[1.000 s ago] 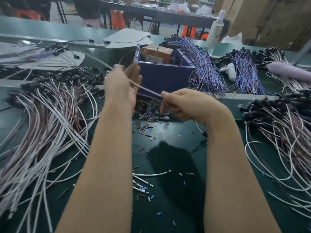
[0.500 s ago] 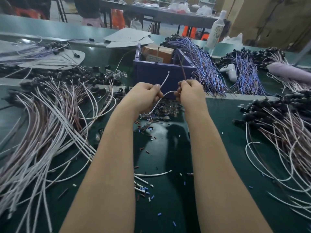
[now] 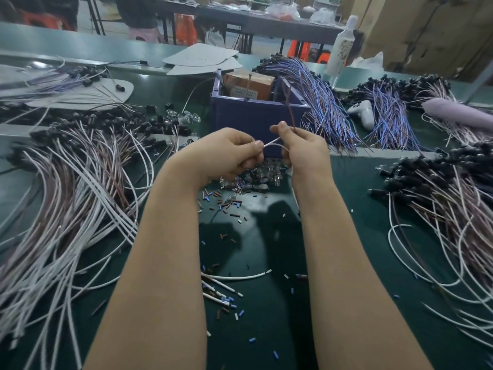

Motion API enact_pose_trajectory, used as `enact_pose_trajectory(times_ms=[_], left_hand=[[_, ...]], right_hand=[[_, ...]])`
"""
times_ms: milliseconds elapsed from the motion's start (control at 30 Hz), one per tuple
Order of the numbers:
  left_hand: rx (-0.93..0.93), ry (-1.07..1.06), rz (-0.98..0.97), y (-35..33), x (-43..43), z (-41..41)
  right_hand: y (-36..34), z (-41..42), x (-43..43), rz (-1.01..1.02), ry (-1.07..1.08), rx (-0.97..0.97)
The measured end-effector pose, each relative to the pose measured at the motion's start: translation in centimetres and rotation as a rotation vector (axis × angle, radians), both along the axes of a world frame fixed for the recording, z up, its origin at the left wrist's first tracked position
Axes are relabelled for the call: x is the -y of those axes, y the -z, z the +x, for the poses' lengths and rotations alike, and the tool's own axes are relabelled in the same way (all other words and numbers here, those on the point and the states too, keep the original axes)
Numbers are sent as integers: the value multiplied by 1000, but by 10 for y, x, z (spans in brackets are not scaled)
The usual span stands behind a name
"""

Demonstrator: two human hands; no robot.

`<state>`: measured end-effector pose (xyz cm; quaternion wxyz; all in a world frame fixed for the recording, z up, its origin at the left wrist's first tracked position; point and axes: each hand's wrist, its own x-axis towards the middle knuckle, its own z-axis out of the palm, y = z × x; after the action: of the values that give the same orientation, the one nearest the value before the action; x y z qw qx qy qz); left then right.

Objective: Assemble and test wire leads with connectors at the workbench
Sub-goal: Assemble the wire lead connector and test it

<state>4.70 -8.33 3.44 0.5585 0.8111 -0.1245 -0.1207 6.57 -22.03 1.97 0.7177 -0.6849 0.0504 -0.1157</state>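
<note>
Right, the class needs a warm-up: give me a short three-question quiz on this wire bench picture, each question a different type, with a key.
1. True or false: the left hand holds nothing.
2. What sits inside the blue bin? A) a brown cardboard box B) a white bottle C) a coil of tape
3. Fill the gap: the upright wire rising from the right hand is ____ in colour.

Key: 1 false, it pinches the white wire that runs across to the other hand; 2 A; 3 brown.
</note>
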Motion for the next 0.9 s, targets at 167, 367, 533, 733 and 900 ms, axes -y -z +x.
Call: enact_pose_trajectory(times_ms=[167,367,533,733,900], left_hand=[[-48,-4,-89,-9,-12,-7],[-74,-559,-371,-1,-8,13],[-149,-624,-378,8,-1,16],[-73,-562,-489,13,-2,14],[-29,-599,-535,16,3,12]], right_hand=[[7,2,18,10,29,-97],[3,1,5,-425,-176,-202],[5,1,-5,-365,-263,-148],[6,1,-10,-344,-364,-131],[6,0,-12,-419,-477,-98]])
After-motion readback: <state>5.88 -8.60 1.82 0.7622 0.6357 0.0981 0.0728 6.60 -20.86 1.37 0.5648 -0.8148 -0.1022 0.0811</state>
